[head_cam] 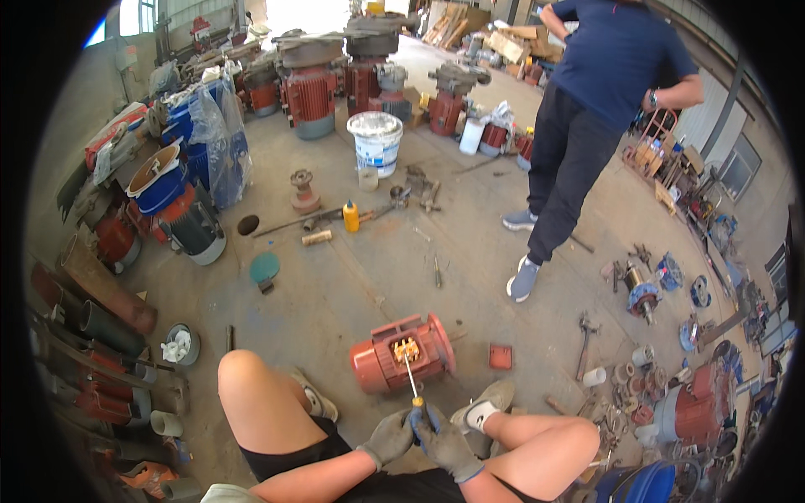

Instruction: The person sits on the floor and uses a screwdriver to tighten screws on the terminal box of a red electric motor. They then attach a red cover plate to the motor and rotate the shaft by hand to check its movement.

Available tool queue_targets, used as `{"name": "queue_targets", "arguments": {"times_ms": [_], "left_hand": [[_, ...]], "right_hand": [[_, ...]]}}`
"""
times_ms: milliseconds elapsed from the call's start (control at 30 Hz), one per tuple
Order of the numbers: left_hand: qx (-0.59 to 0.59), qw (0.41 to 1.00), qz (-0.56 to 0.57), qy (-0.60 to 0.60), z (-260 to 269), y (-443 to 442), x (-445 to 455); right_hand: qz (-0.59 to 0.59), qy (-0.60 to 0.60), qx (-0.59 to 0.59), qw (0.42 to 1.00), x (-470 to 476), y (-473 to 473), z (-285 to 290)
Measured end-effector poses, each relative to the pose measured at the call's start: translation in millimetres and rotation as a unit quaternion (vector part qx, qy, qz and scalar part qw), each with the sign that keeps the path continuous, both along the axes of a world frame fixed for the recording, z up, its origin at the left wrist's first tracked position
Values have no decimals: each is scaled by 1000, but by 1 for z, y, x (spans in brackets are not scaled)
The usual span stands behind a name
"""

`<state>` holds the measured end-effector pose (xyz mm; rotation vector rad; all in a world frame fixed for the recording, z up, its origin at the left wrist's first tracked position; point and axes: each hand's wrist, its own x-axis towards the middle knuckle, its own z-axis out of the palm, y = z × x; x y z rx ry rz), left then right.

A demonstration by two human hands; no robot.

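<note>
Both my hands wear grey work gloves. My right hand (451,447) grips the handle of a screwdriver (412,381). My left hand (388,437) closes in from the other side against the same handle, its fingertips partly hidden. The shaft slants up and away from me, and its tip reaches the terminal block (405,349) in the open terminal box of a red electric motor (376,366). That motor lies on its side on the floor between my feet, flange to the right. A square red cover plate (500,356) rests on the floor right of it.
A person (585,126) stands ahead to the right. Another screwdriver (438,271), a yellow bottle (351,216) and a white bucket (375,146) are farther out. A hammer (586,346) lies at right. Large motors (309,100) stand behind; pipes (107,283) line the left.
</note>
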<state>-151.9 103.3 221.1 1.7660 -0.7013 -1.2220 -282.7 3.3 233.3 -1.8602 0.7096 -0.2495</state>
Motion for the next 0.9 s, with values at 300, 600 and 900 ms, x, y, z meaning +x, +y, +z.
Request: {"name": "queue_targets", "arguments": {"times_ms": [300, 600, 900], "left_hand": [[-42, 998, 24, 46, -9, 0, -11], [-156, 978, 39, 134, -3, -8, -17], [-129, 990, -22, 48, 4, -2, -22]], "right_hand": [[-11, 67, 29, 997, -6, -4, 4], [-202, -267, 119, 935, -4, -24, 30], [-280, -352, 23, 893, -11, -54, 40]]}}
